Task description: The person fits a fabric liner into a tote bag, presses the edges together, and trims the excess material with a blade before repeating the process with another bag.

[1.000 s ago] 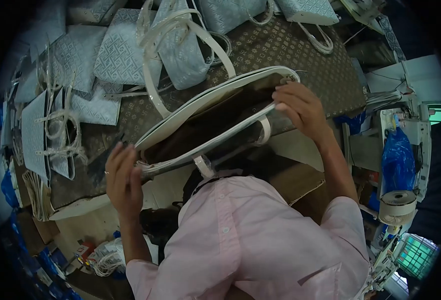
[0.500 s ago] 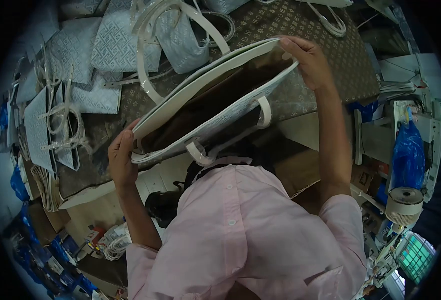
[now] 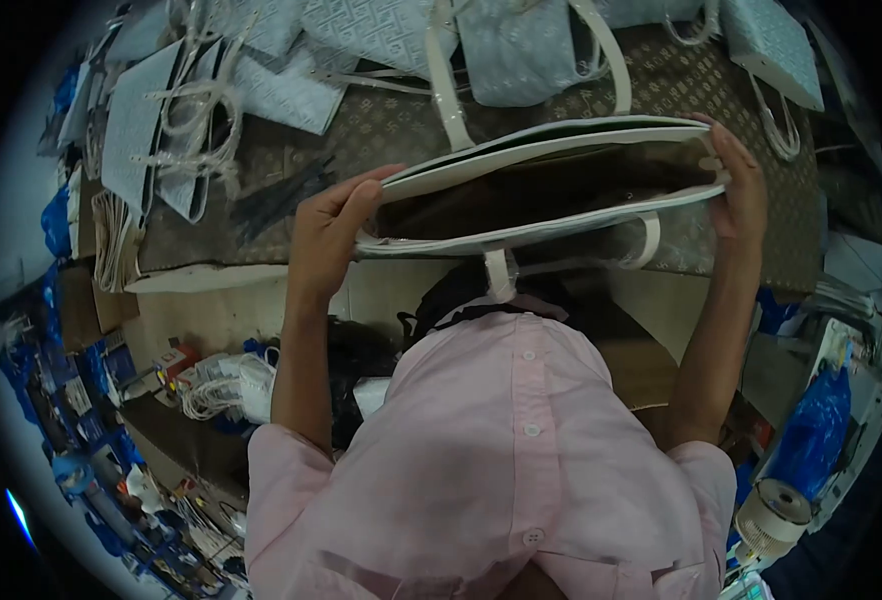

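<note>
A white handbag (image 3: 551, 228) is held by its two ends over the front edge of the table, its mouth open upward and its dark brown lining showing. My left hand (image 3: 327, 232) grips the left end, thumb on the rim. At the right end my right hand (image 3: 740, 185) is closed on the rim and side. One strap of the bag stands up behind it; the other hangs on the near side, towards the pink shirt.
The table (image 3: 661, 85) has a brown patterned cover. Behind the bag lie silvery patterned bag pieces (image 3: 381, 35), and upright panels with straps (image 3: 141, 135) stand at left. A blue plastic bundle (image 3: 813, 425) and a sewing machine are at right.
The bag has turned from a steep slant to nearly level, its right end lower in view. Both hands still hold its ends. The whole view has shifted.
</note>
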Available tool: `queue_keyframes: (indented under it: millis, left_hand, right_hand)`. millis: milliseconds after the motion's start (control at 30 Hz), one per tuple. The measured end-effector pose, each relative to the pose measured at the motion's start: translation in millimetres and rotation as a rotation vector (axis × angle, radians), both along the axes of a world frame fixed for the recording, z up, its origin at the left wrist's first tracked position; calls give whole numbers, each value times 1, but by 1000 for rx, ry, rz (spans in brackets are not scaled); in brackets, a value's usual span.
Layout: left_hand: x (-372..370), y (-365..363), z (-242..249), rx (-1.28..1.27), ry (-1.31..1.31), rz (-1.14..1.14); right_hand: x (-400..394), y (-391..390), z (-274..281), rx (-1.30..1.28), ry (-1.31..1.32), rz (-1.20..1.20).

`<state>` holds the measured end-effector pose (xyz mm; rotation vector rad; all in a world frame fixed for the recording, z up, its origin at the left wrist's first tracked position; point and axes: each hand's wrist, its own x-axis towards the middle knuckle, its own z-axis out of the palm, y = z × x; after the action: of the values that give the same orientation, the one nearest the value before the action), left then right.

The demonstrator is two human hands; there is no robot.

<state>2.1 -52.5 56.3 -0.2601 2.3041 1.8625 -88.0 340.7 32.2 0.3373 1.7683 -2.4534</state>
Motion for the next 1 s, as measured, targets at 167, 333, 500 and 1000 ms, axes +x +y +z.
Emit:
queue_keyframes:
  millis: [167, 333, 500, 1000]
  left_hand:
    - [-2, -9, 3, 25, -4, -14]
    - [-14, -18, 14, -35, -135, -166]
    - [-16, -12, -4, 257, -89, -143]
    - [11, -8, -19, 279, 174, 27]
  right_hand:
    - [-5, 13, -5, 60, 23, 58]
    - [-11, 22, 6, 239, 65, 161]
    - [-22, 16, 13, 451, 149, 342]
    - [-26, 19, 7, 446, 13, 268]
